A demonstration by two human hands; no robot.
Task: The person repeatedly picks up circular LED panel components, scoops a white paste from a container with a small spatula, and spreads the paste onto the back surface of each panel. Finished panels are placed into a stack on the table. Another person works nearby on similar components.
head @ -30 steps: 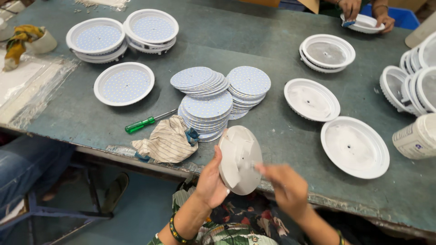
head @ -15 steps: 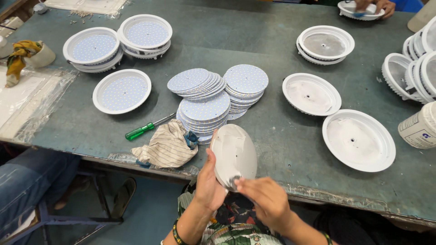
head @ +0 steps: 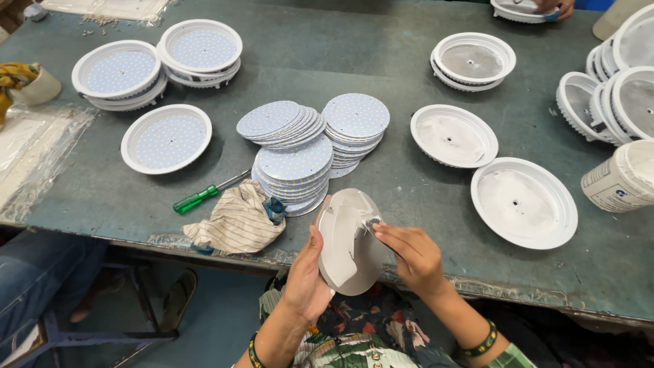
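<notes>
Head view: we're holding a round, smooth grey disc (head: 349, 242) on edge just over the near table (head: 409, 184) edge. Our left hand (head: 306, 276) is cupping its back rim, our right hand (head: 409, 255) is pinching something small against its face. Just beyond, stacks of thin dotted boards (head: 300, 160) are sitting beside a crumpled striped rag (head: 235, 225), a green-handled screwdriver (head: 197, 199) and shallow white housings (head: 523, 202).

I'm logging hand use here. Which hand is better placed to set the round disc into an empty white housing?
Left, probably: the left hand grips the round disc by its edge, while the right hand only touches its face. The empty white housing lies rightward.
</notes>
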